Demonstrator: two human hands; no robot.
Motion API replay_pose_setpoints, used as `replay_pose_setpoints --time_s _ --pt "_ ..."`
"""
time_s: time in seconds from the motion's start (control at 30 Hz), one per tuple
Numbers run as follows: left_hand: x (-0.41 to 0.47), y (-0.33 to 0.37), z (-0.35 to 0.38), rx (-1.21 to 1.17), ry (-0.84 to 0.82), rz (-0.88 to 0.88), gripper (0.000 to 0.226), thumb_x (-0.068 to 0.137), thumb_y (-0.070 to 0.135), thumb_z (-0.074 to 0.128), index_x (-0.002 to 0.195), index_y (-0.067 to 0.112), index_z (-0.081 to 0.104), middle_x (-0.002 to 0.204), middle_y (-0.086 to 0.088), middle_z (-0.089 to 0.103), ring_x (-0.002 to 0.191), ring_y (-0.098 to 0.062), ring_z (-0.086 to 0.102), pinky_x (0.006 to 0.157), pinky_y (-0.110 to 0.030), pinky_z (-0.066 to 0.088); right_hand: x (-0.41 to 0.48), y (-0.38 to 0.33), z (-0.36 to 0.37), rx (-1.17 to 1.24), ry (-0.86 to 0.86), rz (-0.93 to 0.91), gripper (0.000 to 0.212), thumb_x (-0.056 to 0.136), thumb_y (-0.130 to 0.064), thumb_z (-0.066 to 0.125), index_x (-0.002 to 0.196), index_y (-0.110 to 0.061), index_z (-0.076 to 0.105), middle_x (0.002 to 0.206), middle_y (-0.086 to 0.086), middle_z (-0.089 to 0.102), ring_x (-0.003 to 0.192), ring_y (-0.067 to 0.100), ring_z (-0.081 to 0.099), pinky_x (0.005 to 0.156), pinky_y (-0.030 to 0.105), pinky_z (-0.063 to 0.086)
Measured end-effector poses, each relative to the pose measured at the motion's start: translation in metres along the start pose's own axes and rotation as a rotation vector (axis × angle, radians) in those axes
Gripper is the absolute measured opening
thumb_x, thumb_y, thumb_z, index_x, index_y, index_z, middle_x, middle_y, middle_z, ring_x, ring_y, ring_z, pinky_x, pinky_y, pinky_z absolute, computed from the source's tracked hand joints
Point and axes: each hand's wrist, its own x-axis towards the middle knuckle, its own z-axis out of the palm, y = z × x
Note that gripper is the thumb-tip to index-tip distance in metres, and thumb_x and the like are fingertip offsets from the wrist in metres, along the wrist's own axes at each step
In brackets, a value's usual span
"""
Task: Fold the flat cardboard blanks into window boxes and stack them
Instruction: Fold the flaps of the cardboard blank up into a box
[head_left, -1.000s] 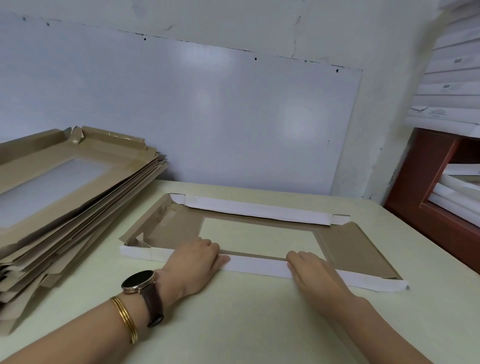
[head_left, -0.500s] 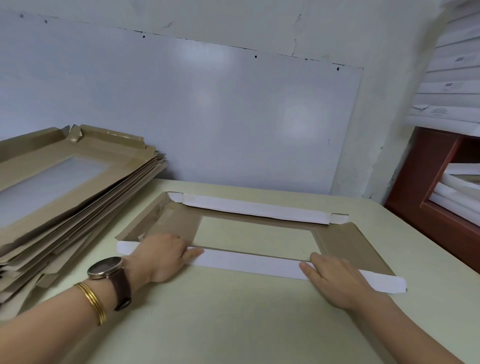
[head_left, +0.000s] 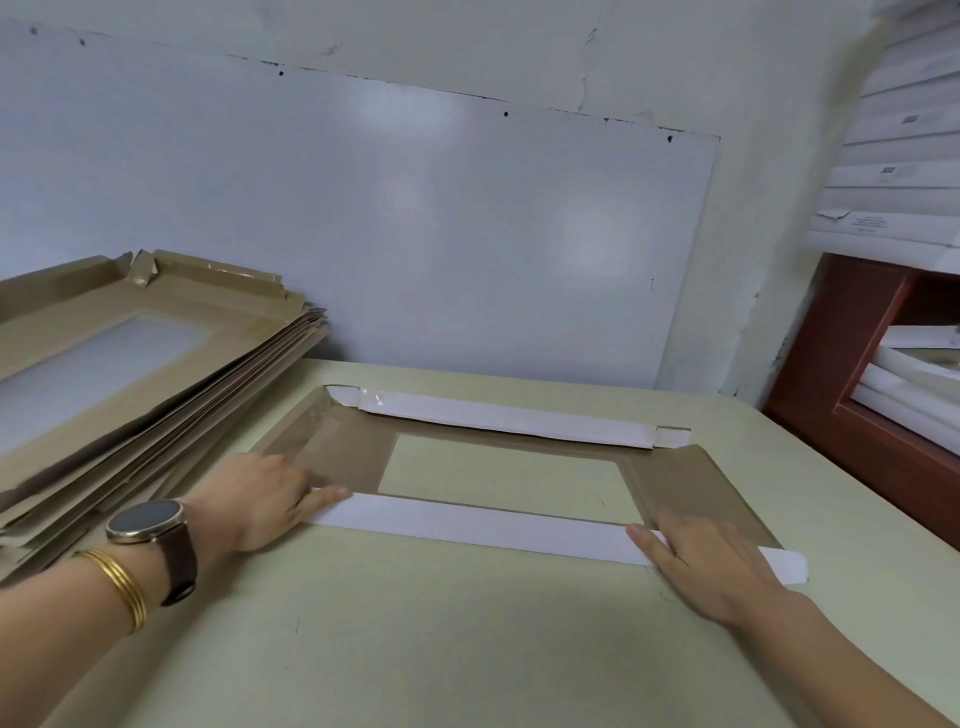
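Note:
A brown cardboard blank (head_left: 670, 478) with a rectangular window lies flat on the pale green table (head_left: 415, 649). Its near white flap (head_left: 483, 527) is folded inward over the brown face, and the far white flap (head_left: 509, 415) is folded in too. My left hand (head_left: 265, 499) presses flat on the left end of the near flap, fingers straight. At the right end of the same flap my right hand (head_left: 711, 561) presses down with straight fingers. On the left, a tall stack of brown window blanks (head_left: 114, 364) leans on the table.
A white board (head_left: 467, 234) leans against the wall behind the table. To the right stands a red-brown shelf (head_left: 857, 364) holding white flat boxes (head_left: 914, 384), with more white boxes piled above it.
Both hands have slid apart along the near flap, the left toward the left end and the right toward the right end. The flap now lies flatter.

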Motion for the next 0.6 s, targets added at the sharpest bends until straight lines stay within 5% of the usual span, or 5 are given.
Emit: replay_pose_setpoints --time_s 0.1,0.43,0.6 --pt "-0.001 -0.004 0.001 -0.035 0.002 0.011 0.086 0.075 0.076 -0.01 0.111 0.038 0.058 0.096 0.008 0.066 0.098 -0.017 0.061 0.077 -0.03 0.047 0.002 0.002 0.001 -0.025 0.026 0.016 0.049 0.096 -0.064 0.021 0.071 -0.023 0.035 0.071 -0.005 0.054 0.073 0.018 0.053 0.065 0.03 0.037" --pt "0.001 -0.007 0.005 -0.046 -0.046 -0.019 0.086 0.067 0.081 -0.014 0.101 0.04 0.054 0.084 0.01 0.062 0.09 -0.017 0.06 0.064 -0.03 0.04 0.003 0.019 0.006 -0.048 0.03 0.076 0.048 0.096 -0.061 0.024 0.079 -0.02 0.042 0.068 -0.004 0.056 0.071 0.019 0.056 0.06 0.03 0.04" --pt "0.004 0.0 0.003 0.053 -0.122 -0.076 0.061 0.086 0.071 -0.001 0.085 0.029 0.044 0.095 0.006 0.064 0.097 -0.021 0.06 0.08 -0.033 0.044 0.007 0.019 0.007 0.001 -0.003 0.067 0.046 0.094 -0.065 0.028 0.079 -0.022 0.028 0.058 -0.003 0.051 0.055 0.014 0.048 0.049 0.026 0.029"
